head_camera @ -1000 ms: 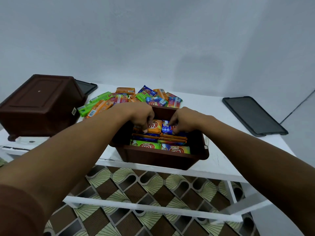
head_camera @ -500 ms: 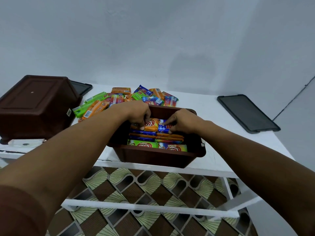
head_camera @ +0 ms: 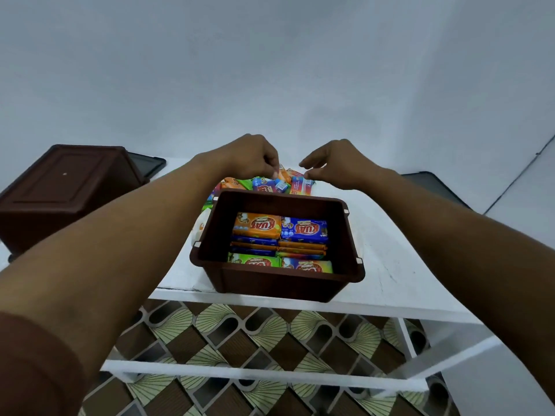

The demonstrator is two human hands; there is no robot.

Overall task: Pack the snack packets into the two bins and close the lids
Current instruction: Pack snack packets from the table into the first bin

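While both hands were inside the open bin (head_camera: 282,280) half a second ago, pressing the packed packets (head_camera: 279,241) into rows, in the head view they are now out of it and past its far wall. The left hand (head_camera: 255,159) has its fingers curled, with the tips on the loose packets (head_camera: 270,184); I cannot tell if they already pinch one. The right hand (head_camera: 339,163) hovers just beside it with bent fingers and a narrow gap, holding nothing. I judge that the arranging is finished and the next pick begins.

The loose packets lie directly under the fingers, and the open bin stands just behind them, towards the person, filled only at the bottom. Far to the left of the fingers the second bin (head_camera: 63,187) lies upside down on the desk (head_camera: 390,265), so it must be turned before filling. One lid (head_camera: 432,184) lies well to the right, the other lid (head_camera: 147,165) behind the second bin. Nothing blocks the fingers; only the far wall of the bin must be cleared on the way back.
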